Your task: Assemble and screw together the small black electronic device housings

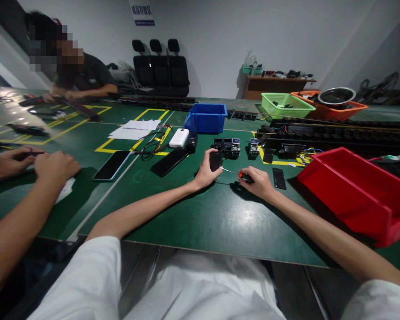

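My left hand (206, 171) is closed around a small black box-shaped device (215, 161), held just above the green table (200, 222). In my right hand (258, 182) is a screwdriver (246, 177) with an orange and black handle. Its thin shaft points left, and the tip meets or nearly meets the device by my left thumb. Behind my hands several small modules with exposed circuit boards (236, 147) stand in a row, with one similar module (253, 148) a little apart to the right. A flat black plate (279, 178) lies right of my right hand.
A red bin (346, 195) stands at the right, a blue bin (206, 118) behind the modules. Phones (111, 166), a white power bank (179, 138) and cables lie left. Green and orange baskets (286, 106) sit at the back right. A co-worker's hands (36, 166) work at the left; another person sits beyond.
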### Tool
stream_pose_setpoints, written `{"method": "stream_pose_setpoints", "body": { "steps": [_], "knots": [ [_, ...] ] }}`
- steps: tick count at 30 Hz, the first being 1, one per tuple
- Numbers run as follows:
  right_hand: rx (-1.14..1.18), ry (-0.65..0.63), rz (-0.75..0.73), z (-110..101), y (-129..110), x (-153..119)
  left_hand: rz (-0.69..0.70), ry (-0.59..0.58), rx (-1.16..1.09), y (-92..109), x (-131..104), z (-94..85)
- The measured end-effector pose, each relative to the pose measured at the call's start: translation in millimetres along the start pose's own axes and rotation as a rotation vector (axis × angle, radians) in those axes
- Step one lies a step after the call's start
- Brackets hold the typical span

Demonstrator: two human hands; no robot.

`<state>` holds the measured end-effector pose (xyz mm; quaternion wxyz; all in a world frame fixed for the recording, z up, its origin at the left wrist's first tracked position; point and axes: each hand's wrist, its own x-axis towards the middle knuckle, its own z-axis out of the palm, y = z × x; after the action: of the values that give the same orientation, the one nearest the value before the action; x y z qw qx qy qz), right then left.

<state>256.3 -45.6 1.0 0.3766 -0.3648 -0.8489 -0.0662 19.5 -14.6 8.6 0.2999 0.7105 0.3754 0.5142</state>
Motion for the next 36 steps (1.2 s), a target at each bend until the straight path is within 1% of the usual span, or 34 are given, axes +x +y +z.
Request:
{"method": "stream_pose_setpoints", "body": {
  "steps": [14, 24, 36],
  "knots": [
    [-0.008, -0.031, 0.027, 0.8, -1.2, 1.3, 0.000, 0.008, 0.017, 0.6, 0.2, 0.0],
    [0.001, -0.041, 0.020, -0.4, -2.0, 1.5, 0.020, 0.007, 0.007, 0.0, 0.0, 0.2],
    [0.004, -0.062, 0.022, 0.7, -1.9, 1.1, -0.007, -0.003, -0.004, 2.6, -0.3, 0.1]
  ]
}}
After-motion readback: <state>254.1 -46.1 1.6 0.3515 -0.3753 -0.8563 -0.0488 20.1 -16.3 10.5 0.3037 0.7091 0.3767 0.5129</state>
